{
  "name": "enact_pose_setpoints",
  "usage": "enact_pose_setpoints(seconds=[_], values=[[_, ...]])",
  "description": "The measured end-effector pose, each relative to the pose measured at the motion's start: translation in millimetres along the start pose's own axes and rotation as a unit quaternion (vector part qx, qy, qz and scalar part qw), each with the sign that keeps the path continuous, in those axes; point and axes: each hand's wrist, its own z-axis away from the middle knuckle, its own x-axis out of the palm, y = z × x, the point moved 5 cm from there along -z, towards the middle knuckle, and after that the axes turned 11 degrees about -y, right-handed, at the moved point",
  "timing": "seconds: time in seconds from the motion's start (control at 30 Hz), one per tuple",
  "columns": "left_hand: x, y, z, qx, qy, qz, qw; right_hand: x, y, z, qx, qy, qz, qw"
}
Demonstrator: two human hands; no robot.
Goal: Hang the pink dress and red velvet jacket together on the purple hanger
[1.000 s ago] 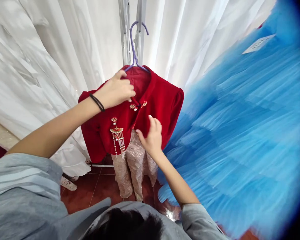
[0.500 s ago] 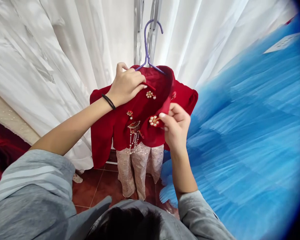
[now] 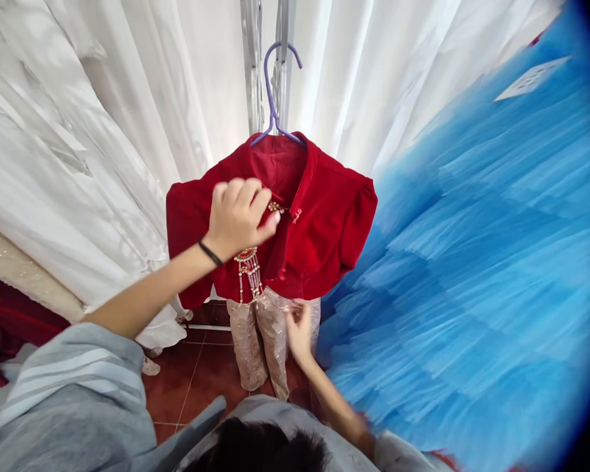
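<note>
A short red velvet jacket [image 3: 329,223] hangs in front of me on a purple hanger [image 3: 270,85]. Its front carries flower-shaped bead fastenings [image 3: 275,206] and a beaded fan-shaped tassel ornament [image 3: 248,272]. My left hand [image 3: 238,216] is in front of the jacket's upper left part, its fingers loosely bent and the thumb apart. It covers part of the front, and whether it touches the cloth does not show. Lower down, my right hand [image 3: 299,331] is just below the jacket's hem, before the pale patterned trousers [image 3: 248,347], fingers apart and nothing visible in them.
The hanger hooks on a grey metal rack [image 3: 285,65]. White draped fabric [image 3: 142,98] lines the back and left. A large blue tulle garment [image 3: 447,262] fills the right side. Dark red tiles [image 3: 181,387] form the floor.
My right hand has let go of the flower fastening and dropped below the hem. My left hand has come off the collar edge and moved lower. The jacket's right front panel has fallen back flat.
</note>
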Motion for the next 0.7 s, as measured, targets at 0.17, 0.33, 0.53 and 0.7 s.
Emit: enact_pose_setpoints(seconds=[0.17,0.33,0.53,0.7], values=[[74.5,59.9,30.9,-0.071,-0.116,0.020,0.991,-32.2,50.0,-37.8,0.086,0.010,-0.117,0.989],[86.6,60.4,24.6,-0.126,-0.142,0.088,0.978,-37.4,34.8,-40.1,0.063,-0.064,-0.170,0.981],[43.7,-16.8,38.0,-0.187,-0.054,0.178,0.965,-40.8,48.0,-33.0,0.069,-0.108,-0.088,0.988],[54.4,-22.0,46.6,-0.202,-0.014,0.142,0.969,-24.9,40.4,-52.6,0.085,-0.179,0.046,0.979]])
